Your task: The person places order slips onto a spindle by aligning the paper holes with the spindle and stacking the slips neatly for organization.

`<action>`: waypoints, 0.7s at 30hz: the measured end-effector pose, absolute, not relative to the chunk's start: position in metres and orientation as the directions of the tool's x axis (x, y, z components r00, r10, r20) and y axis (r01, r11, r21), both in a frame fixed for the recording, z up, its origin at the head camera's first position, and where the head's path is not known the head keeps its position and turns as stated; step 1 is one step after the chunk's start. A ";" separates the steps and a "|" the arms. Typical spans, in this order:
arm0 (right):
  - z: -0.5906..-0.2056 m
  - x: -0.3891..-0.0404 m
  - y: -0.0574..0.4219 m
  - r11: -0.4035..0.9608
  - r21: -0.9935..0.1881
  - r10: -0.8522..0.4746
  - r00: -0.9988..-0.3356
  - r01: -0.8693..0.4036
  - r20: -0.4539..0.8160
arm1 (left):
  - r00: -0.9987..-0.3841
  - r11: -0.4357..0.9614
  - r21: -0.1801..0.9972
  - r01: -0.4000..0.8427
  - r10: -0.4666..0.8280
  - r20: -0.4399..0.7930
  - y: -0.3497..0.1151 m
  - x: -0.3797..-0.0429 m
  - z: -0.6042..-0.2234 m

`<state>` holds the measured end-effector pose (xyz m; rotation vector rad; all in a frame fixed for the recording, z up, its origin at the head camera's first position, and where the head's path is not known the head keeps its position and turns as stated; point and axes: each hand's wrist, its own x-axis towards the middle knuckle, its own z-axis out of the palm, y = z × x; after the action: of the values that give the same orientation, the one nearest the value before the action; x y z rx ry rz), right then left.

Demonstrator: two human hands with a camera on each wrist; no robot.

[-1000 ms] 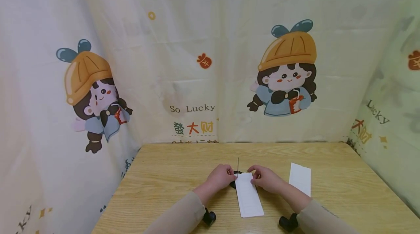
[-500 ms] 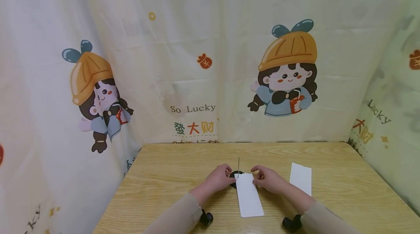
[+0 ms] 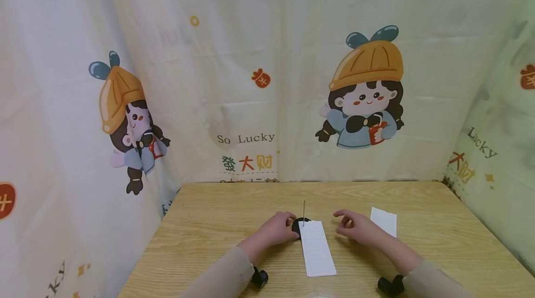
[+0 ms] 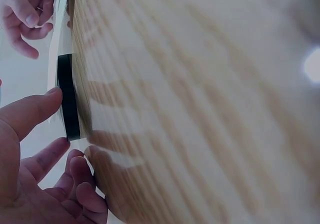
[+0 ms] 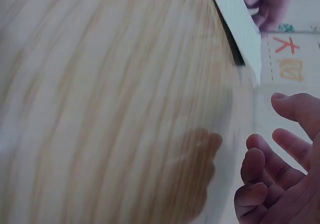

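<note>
A bill spike with a round black base (image 3: pixel 296 227) and a thin upright metal rod (image 3: pixel 304 212) stands mid-table. White lined paper slips (image 3: pixel 317 251) lie over the base, the rod passing through their top left corner. My left hand (image 3: pixel 276 229) is at the base's left edge. In the left wrist view its thumb meets the black rim (image 4: pixel 69 96), with the other fingers loosely bent. My right hand (image 3: pixel 358 227) hovers right of the slips, apart from them, fingers relaxed and holding nothing. The right wrist view shows a gap between that hand and the paper (image 5: pixel 242 29).
Another white paper slip (image 3: pixel 383 221) lies on the wooden table (image 3: pixel 225 210) at the right, partly hidden by my right forearm. A printed curtain (image 3: pixel 234 103) hangs behind and at both sides. Each wrist bears a black camera (image 3: pixel 260 278).
Both hands have let go of the top of the slips. My right hand has moved away to the right; the left has shifted slightly left to the base's edge. The slips stay put.
</note>
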<state>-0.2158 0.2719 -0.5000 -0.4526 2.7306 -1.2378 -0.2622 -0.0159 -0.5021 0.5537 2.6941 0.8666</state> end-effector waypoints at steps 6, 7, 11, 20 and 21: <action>-0.498 -0.209 0.299 0.656 -0.723 -0.281 -0.959 -0.217 0.033 | -0.893 0.751 0.599 0.277 0.431 -0.128 -0.017 -0.263 -0.505; -0.497 -0.208 0.305 0.665 -0.714 -0.275 -0.961 -0.220 0.040 | -0.893 0.750 0.600 0.276 0.431 -0.128 -0.018 -0.263 -0.506; -0.495 -0.205 0.326 0.691 -0.695 -0.240 -0.970 -0.197 0.037 | -0.895 0.752 0.598 0.277 0.429 -0.125 -0.018 -0.263 -0.507; -0.487 -0.198 0.373 0.744 -0.664 -0.117 -0.993 -0.075 -0.019 | -0.899 0.749 0.607 0.265 0.420 -0.126 -0.017 -0.260 -0.505; -0.488 -0.197 0.378 0.754 -0.653 -0.109 -0.994 -0.072 -0.016 | -0.899 0.750 0.608 0.262 0.418 -0.128 -0.017 -0.260 -0.504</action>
<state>-0.1971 0.3775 -0.4877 -0.1487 2.8923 -1.0735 -0.2600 -0.0172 -0.5042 0.5335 2.6934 0.8794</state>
